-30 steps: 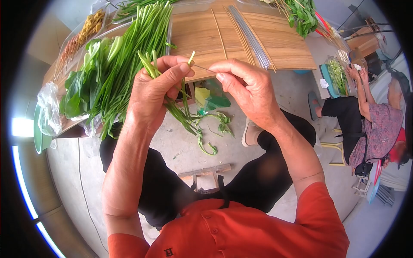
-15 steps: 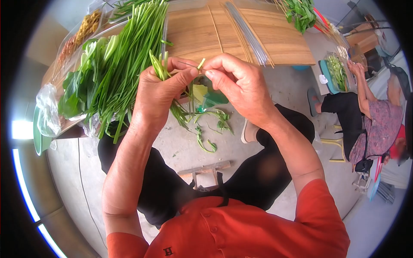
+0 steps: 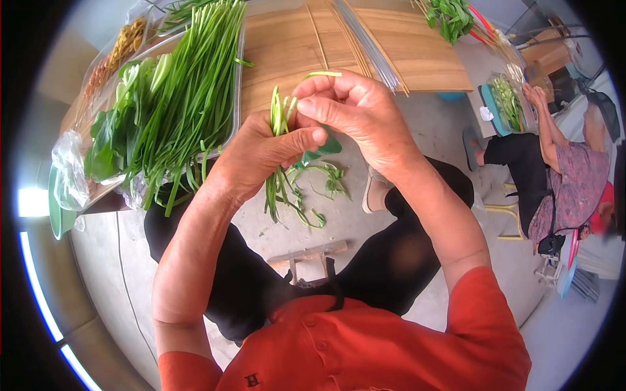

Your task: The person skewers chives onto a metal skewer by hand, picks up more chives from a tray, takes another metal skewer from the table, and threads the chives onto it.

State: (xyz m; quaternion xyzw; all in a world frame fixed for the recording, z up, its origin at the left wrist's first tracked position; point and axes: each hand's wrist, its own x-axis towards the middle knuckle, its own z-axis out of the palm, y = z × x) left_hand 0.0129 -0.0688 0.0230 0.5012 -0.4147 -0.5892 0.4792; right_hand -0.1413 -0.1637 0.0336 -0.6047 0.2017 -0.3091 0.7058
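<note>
My left hand is closed around a small bundle of garlic chives, whose cut ends stick up past the thumb while the green leaves hang below the fist. Close beside it, my right hand has its thumb and fingers pinched at the top of the bundle. A single chive strand juts out over the right fingers, and the fingertips partly hide where it runs. To the left lies a large pile of long garlic chives in a clear tray, with broad leafy greens at its side.
Bamboo skewers and thin metal skewers lie on the wooden table. Leafy greens sit at its far right. Trimmings litter the floor below. At right, a seated person works by a blue tray.
My left hand has turned and moved right and slightly down, bringing the bundle more upright. My right hand has shifted slightly up, and a strand now shows above its fingers.
</note>
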